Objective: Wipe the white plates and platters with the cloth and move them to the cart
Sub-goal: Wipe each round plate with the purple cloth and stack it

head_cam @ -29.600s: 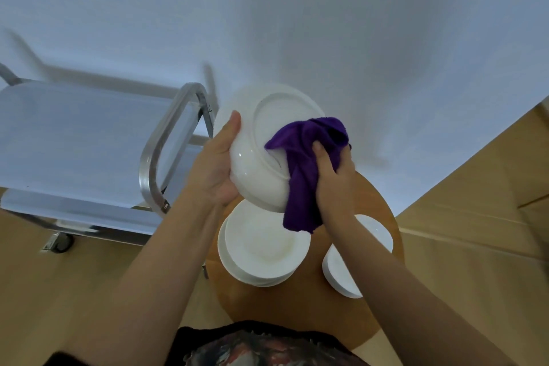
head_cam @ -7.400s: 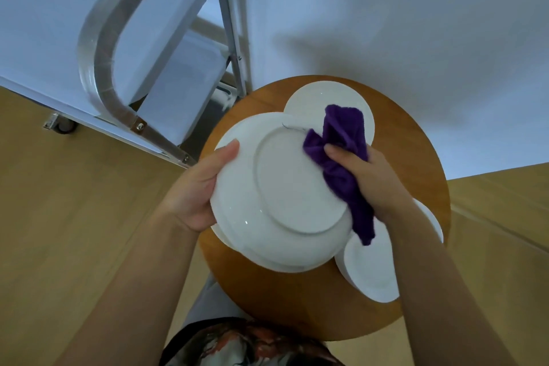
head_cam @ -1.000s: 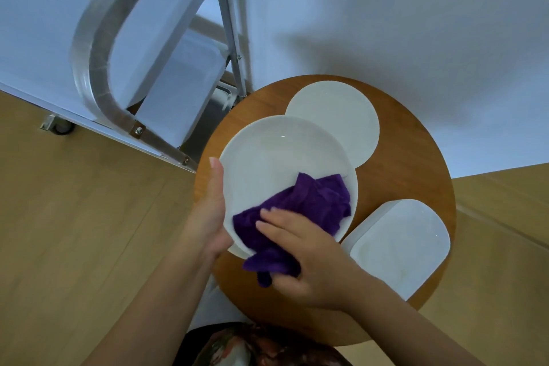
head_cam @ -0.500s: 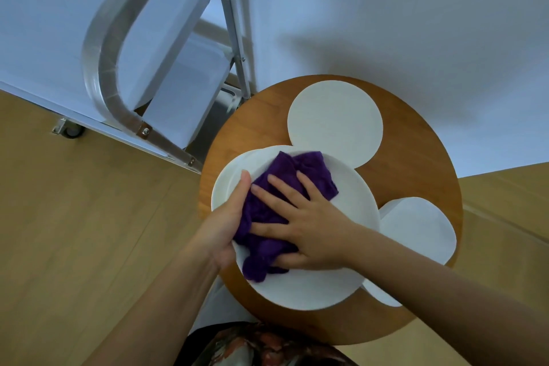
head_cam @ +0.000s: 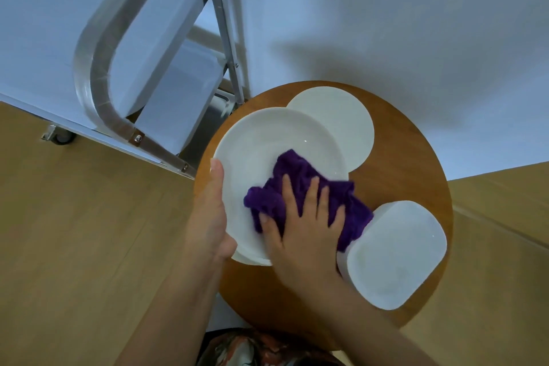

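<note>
step: wiping face of large round white plate [head_cam: 267,142] over round wooden table [head_cam: 416,163] | left hand [head_cam: 209,217] grips rim, steadying | right hand [head_cam: 306,226] fingers spread flat, pressing purple cloth [head_cam: 297,175] | steel cart [head_cam: 98,68] beside

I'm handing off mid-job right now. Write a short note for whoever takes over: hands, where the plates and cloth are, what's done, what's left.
Left hand grips the left rim of the large round plate, held over the round wooden table.
Right hand, fingers straight, presses the purple cloth onto that plate's top face.
A smaller round plate and a rounded rectangular platter sit on the table.
The cart stands to the left; no plates visible on it.
Done: wiping under way.
Left: finish this plate, move it to the cart, then wipe and move the others.
</note>
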{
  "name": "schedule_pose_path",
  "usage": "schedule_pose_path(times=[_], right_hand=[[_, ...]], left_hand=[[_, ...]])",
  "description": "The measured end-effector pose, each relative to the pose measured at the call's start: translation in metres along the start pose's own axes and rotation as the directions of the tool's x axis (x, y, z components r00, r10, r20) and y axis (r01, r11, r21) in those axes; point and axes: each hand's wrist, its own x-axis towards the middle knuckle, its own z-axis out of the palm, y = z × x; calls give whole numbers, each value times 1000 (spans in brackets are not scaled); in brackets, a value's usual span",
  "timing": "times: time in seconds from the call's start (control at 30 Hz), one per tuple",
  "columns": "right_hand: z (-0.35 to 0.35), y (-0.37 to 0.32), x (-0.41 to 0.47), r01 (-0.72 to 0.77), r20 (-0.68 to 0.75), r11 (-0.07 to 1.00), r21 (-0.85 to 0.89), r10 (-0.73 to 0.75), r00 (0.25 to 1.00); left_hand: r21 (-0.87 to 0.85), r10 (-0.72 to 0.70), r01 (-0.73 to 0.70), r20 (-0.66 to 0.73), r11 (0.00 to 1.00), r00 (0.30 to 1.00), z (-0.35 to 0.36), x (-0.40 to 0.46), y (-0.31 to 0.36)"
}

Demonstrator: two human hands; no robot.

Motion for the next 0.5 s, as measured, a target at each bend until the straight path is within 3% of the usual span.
schedule_pose_path(times=[0.07,0.13,0.23,0.3,0.37,0.43,0.5], right_hand=[[12,-15,-15,-49,68,997,65,45,997],[20,-23,-24,-26,113,984,178,6,994],[21,-15,-20,165,142,927,338,-223,964],[12,-2,-14,316,146,862,396,-400,905],[6,15,-13,504,70,793,342,-556,828],[4,30,-12,667,-10,732,135,-672,740],[4,45,-11,703,-74,711,16,-701,710]], left_hand=[[-63,-34,27,-105,998,994,1,-2,-12],[-65,-37,30,-124,997,992,-1,-4,-22],[-11,-1,0,-99,1000,995,-7,-6,-18],[0,-28,28,-130,1000,991,-10,-5,-10],[1,-70,71,-108,997,992,-11,-4,0],[-16,-89,90,33,996,995,-10,-6,10],[34,-101,98,93,995,991,-8,-10,19]])
